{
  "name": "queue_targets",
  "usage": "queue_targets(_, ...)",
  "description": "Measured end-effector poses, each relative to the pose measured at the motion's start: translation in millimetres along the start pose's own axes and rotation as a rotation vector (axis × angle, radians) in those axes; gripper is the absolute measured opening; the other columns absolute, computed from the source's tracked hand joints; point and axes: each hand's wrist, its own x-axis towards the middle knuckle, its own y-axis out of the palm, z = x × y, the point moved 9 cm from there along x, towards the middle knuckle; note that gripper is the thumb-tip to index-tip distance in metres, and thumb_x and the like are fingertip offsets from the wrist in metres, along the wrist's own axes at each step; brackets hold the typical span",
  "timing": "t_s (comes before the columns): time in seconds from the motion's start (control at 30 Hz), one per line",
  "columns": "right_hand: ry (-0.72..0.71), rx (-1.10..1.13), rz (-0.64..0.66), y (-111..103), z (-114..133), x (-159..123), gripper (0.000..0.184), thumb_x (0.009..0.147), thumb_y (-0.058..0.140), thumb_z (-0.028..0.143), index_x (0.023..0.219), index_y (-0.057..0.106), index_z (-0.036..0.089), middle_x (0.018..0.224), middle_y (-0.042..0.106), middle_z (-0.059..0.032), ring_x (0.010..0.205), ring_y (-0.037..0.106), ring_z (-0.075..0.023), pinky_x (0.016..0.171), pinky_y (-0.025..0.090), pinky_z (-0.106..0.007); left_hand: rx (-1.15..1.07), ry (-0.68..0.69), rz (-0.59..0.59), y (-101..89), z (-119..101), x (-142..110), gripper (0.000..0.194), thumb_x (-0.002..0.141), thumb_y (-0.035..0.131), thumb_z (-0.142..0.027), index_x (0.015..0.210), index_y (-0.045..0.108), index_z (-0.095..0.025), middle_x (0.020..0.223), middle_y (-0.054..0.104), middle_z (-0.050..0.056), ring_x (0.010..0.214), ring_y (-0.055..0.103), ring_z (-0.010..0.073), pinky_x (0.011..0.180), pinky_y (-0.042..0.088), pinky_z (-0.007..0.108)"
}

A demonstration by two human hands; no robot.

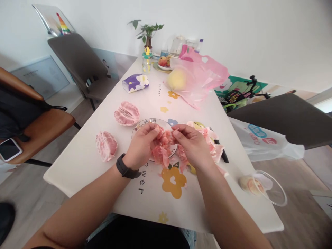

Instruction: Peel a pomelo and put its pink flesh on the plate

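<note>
My left hand (pixel 141 145) and my right hand (pixel 192 145) pinch a torn mass of pink pomelo flesh (pixel 162 147) between them, above a round patterned plate (pixel 145 126). A black sports band (pixel 123 166) circles my left wrist. Two peeled pomelo pieces (pixel 127 113) (pixel 106 146) lie on the white table (pixel 85 162) left of the plate. Beyond my right hand is a heap of pale pink pith and peel (pixel 211 141), with a black-handled tool (pixel 224 155) partly hidden beside it. A whole pale yellow pomelo (pixel 176 79) sits against a pink plastic bag (pixel 202 77).
A purple-and-white tissue pack (pixel 135 83) lies on the table. A clear glass bowl (pixel 269 188) sits at the near right corner. A plate of fruit (pixel 163 64) and a potted plant (pixel 146 34) stand at the far end. Chairs flank the table, one holding a phone (pixel 9 149).
</note>
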Motion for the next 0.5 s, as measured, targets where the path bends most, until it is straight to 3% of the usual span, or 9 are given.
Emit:
queue_targets(0.13,-0.064,-0.254,-0.037,4.8,2.2,11.7,0.026,0.092,0.062,0.034,0.112,0.073,0.021,0.095,0.076,-0.005,0.085,0.07,-0.0216,0.084,0.056,-0.041,-0.072,-0.044,-0.005,2.8,-0.4,-0.5,0.007,0.087,0.069,-0.017,0.083,0.063,-0.015,0.074,0.059,0.001,0.064,0.06,0.0116,0.061,0.051,0.024)
queue_targets(0.23,-0.15,-0.357,0.043,17.9,2.1,20.9,0.032,0.093,0.057,0.024,0.122,0.072,0.022,0.114,0.076,-0.0083,0.1,0.071,-0.0234,0.092,0.056,-0.043,-0.081,-0.078,-0.018,1.9,-0.1,0.8,0.004,0.088,0.066,-0.014,0.084,0.064,-0.014,0.075,0.062,0.003,0.063,0.06,0.0118,0.06,0.05,0.023)
queue_targets(0.37,-0.256,-0.347,0.153,28.5,12.1,19.4,0.052,0.092,0.053,0.015,0.142,0.062,0.028,0.154,0.057,-0.0077,0.12,0.068,-0.0241,0.098,0.057,-0.044,-0.088,-0.105,-0.026,-0.3,1.0,2.6,0.002,0.086,0.067,-0.014,0.087,0.066,-0.013,0.077,0.063,0.004,0.063,0.059,0.0115,0.06,0.048,0.023)
queue_targets(0.43,-0.246,-0.289,0.181,29.2,18.5,15.1,0.049,0.094,0.053,0.018,0.141,0.063,0.029,0.151,0.061,-0.0065,0.12,0.068,-0.0245,0.096,0.058,-0.043,-0.082,-0.098,-0.035,-2.3,1.2,2.8,0.004,0.085,0.07,-0.015,0.088,0.066,-0.013,0.077,0.063,0.003,0.064,0.06,0.0116,0.061,0.048,0.023)
queue_targets(0.5,-0.224,-0.256,0.223,32.3,24.0,10.3,0.037,0.097,0.057,0.025,0.131,0.07,0.029,0.133,0.072,-0.0053,0.115,0.07,-0.0242,0.094,0.058,-0.043,-0.054,-0.081,-0.043,-4.3,1.0,2.6,0.008,0.085,0.072,-0.017,0.089,0.067,-0.014,0.077,0.064,0.003,0.065,0.061,0.0119,0.062,0.049,0.023)
